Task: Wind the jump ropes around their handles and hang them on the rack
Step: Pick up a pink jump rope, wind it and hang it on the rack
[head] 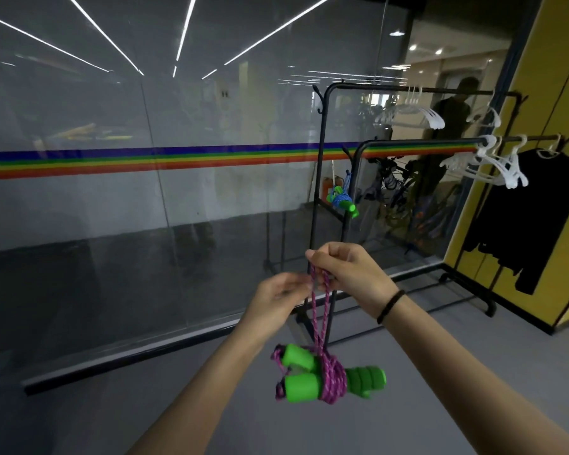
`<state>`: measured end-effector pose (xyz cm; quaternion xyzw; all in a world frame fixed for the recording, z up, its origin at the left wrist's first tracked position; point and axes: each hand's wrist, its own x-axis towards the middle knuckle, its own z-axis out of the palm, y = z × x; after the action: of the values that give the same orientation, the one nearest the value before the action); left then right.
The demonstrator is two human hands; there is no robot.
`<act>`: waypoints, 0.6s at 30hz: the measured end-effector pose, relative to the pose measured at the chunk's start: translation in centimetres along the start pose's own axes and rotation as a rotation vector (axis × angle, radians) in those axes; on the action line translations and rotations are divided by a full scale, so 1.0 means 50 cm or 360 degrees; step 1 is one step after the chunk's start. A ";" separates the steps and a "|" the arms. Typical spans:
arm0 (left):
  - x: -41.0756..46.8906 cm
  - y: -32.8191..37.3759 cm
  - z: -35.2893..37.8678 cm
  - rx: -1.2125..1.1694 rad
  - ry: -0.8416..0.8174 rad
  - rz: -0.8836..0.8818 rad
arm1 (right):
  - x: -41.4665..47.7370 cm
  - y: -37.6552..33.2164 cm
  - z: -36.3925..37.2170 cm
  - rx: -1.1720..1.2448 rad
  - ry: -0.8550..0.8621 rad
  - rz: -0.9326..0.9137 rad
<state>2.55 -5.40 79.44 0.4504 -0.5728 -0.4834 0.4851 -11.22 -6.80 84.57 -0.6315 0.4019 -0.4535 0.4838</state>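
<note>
A purple jump rope (333, 376) is wound around its two green handles (304, 385), which dangle below my hands on a loop of the rope. My right hand (345, 274) pinches the top of that loop. Just left of it, my left hand (280, 295) pinches the rope strands a little lower. A second jump rope (341, 198), blue with green handles, hangs wound up on a hook at the left end of the black rack (358, 159).
Two black clothes rails stand ahead on the right, the near one carrying white hangers (493, 165) and a black garment (532, 211). A glass wall with a rainbow stripe (145, 160) runs behind them. A yellow wall (559, 93) closes the right side. Grey floor lies below.
</note>
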 end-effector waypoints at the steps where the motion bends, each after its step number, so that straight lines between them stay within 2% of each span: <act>1: 0.019 0.002 0.006 -0.0058 -0.0015 0.0050 | 0.014 0.007 -0.010 -0.0008 -0.0010 -0.0004; 7: 0.181 -0.026 0.054 -0.0198 -0.0026 0.0108 | 0.140 0.074 -0.101 0.0042 -0.0052 0.0022; 18: 0.620 -0.050 0.119 -0.0043 0.0291 0.0296 | 0.529 0.166 -0.333 -0.0100 -0.0162 -0.0052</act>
<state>-7.04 -35.55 80.31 0.4309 -0.5589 -0.4010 0.5841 -20.78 -37.66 83.36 -0.6751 0.3804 -0.4157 0.4762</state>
